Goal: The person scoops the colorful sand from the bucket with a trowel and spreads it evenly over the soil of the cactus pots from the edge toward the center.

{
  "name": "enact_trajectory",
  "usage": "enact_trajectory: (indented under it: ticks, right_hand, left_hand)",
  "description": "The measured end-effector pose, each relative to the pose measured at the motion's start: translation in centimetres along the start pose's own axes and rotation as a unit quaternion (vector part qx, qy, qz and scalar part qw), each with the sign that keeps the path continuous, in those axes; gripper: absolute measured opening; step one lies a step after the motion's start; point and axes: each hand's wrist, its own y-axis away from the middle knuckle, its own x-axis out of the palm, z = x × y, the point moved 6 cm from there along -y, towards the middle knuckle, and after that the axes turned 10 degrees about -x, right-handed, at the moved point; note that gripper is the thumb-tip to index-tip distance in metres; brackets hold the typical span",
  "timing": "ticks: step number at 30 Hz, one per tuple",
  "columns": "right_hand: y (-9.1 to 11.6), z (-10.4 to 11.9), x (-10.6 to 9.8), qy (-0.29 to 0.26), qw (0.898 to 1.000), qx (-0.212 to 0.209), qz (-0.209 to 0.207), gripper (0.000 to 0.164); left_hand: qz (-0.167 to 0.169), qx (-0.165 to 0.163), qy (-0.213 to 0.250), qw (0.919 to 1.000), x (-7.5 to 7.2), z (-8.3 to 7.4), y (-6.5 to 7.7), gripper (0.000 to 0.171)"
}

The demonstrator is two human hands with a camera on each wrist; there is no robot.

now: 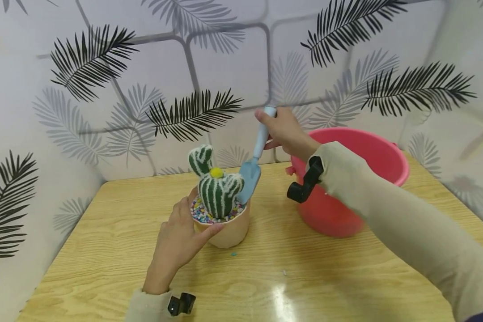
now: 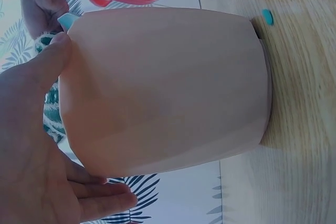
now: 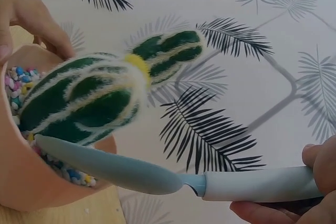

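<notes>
A green artificial cactus (image 1: pixel 216 195) with white fuzzy stripes and a yellow tuft stands in a peach-coloured flower pot (image 1: pixel 229 233). Small multicoloured pebbles (image 1: pixel 201 213) surround its base. My left hand (image 1: pixel 180 237) holds the pot at its left side, thumb along the near rim and fingers round the far side. By its pale handle, my right hand (image 1: pixel 288 132) grips a light blue hand trowel (image 1: pixel 250 175), blade slanting down inside the pot's right rim. In the right wrist view, the trowel's tip (image 3: pixel 44 141) is at the pebbles beside the cactus.
A red-pink bucket (image 1: pixel 334 214) stands to the right of the pot, under my right forearm. One turquoise pebble (image 1: pixel 234 254) and a pale one (image 1: pixel 284 272) lie on the wooden table (image 1: pixel 116 232). Behind rises a leaf-patterned wall (image 1: pixel 233 67).
</notes>
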Motion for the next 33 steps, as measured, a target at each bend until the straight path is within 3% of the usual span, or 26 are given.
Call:
enact_trajectory:
  ticks: [8,12,15,18,21,25,29,33]
  right_hand:
    - [0.2,-0.7,0.2,0.021,1.0,-0.001,-0.015,0.041]
    - [0.1,-0.8,-0.1,0.024,0.999,0.001,-0.025,0.041]
    - [0.1,-0.7,-0.3,0.025,0.999,0.003,-0.027,0.04]
    - [-0.1,-0.4,-0.3,0.021,0.999,-0.005,-0.028,0.038]
    - [-0.1,-0.1,-0.6,0.014,0.999,-0.018,-0.032,0.036]
    - [-0.2,0.2,-0.3,0.014,0.999,-0.023,-0.028,0.037]
    - [0.1,-0.2,0.1,0.019,0.999,-0.022,-0.025,0.039]
    - [0.2,0.1,0.3,0.028,0.999,-0.034,-0.026,0.037]
  left_hand:
    - [-0.026,-0.018,-0.032,0.999,0.0,-0.5,0.4,0.101]
    - [-0.053,-0.04,-0.032,0.9973,0.0,-1.0,0.5,0.103]
    - [-0.059,-0.039,-0.03,0.9971,-0.1,-1.1,0.6,0.104]
    - [-0.029,-0.032,-0.009,0.999,-0.3,-0.7,0.4,0.103]
    - [0.032,-0.019,0.035,0.9987,-0.3,-0.1,-0.1,0.103]
    - [0.099,0.016,0.11,0.9888,-0.3,0.9,-1.1,0.103]
    - [0.114,0.052,0.14,0.9822,-0.2,1.2,-1.8,0.101]
    - [0.096,0.043,0.102,0.9893,0.0,1.0,-1.7,0.099]
